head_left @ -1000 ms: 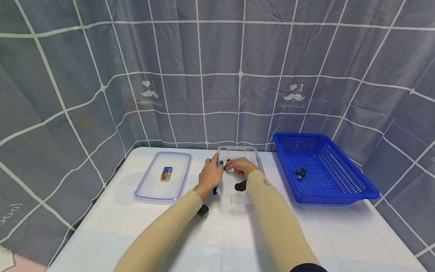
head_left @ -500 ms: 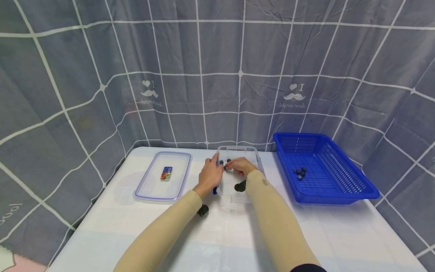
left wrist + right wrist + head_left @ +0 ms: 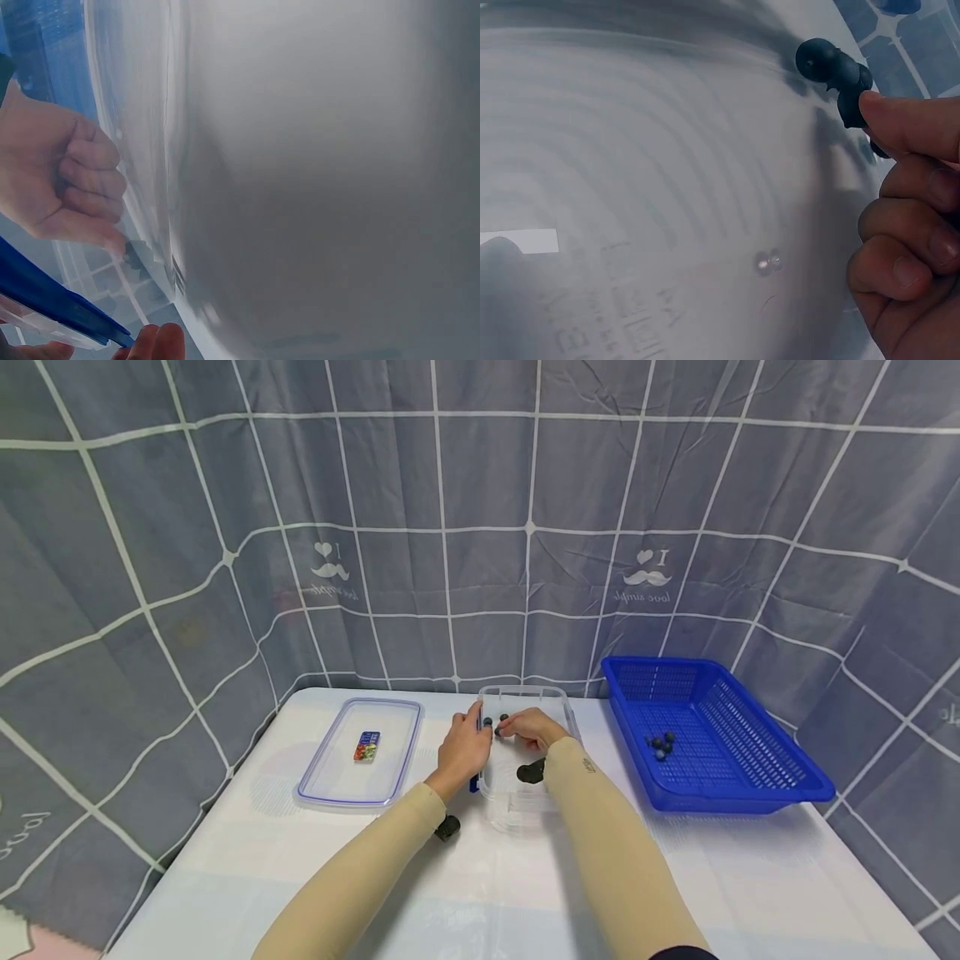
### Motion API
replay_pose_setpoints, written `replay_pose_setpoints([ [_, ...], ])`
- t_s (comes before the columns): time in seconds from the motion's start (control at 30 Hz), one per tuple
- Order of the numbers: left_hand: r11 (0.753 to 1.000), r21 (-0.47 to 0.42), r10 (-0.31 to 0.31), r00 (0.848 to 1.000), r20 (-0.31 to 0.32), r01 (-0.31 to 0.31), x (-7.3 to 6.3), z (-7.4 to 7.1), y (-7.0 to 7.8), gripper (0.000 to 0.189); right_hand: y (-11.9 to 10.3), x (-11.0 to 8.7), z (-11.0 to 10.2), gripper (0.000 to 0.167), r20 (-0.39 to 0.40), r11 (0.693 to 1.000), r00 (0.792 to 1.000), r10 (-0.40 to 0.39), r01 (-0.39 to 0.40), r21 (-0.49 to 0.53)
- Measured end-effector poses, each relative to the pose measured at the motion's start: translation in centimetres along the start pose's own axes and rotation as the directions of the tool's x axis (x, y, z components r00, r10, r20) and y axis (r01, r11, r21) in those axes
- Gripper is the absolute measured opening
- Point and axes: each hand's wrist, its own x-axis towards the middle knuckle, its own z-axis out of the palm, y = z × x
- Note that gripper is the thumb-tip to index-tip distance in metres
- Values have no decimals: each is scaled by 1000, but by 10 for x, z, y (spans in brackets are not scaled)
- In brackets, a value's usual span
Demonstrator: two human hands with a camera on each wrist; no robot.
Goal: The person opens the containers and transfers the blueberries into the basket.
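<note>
A clear plastic container (image 3: 501, 777) with a blue side latch (image 3: 56, 300) stands at the middle of the table. My left hand (image 3: 462, 750) grips its left wall near the rim, fingertips showing beside the latch in the left wrist view. Inside the container, my right hand (image 3: 531, 727) pinches a blueberry (image 3: 850, 106) between thumb and forefinger, the other fingers curled. More dark blueberries (image 3: 815, 60) lie close against it at the container's far left part. Seen through the clear wall in the left wrist view, the right hand appears blurred.
To the right stands a blue perforated basket (image 3: 738, 727) with several blueberries (image 3: 660, 745) on its floor. A clear lid with a blue seal (image 3: 345, 783) lies flat at left, bearing a small colourful label (image 3: 367, 746). A grey checked curtain (image 3: 487, 568) hangs behind the table.
</note>
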Motion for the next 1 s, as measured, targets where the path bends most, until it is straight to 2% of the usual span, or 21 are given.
replay_pose_setpoints([
  [0.2, 1000, 3, -2, 1000, -4, 2, 0, 1, -1, 56, -4, -3, -1, 31, 22, 999, 999, -24, 25, -26],
  [0.47, 1000, 7, 1, 1000, -10, -1, 1, 1, -1, 56, -11, -2, -8, 30, 50, 998, 997, -59, 59, 10],
  [1.0, 1000, -1, -3, 1000, -22, 3, 1, 1, -1, 56, -36, -21, -42, 35, 92, 984, 981, -173, 176, -27],
])
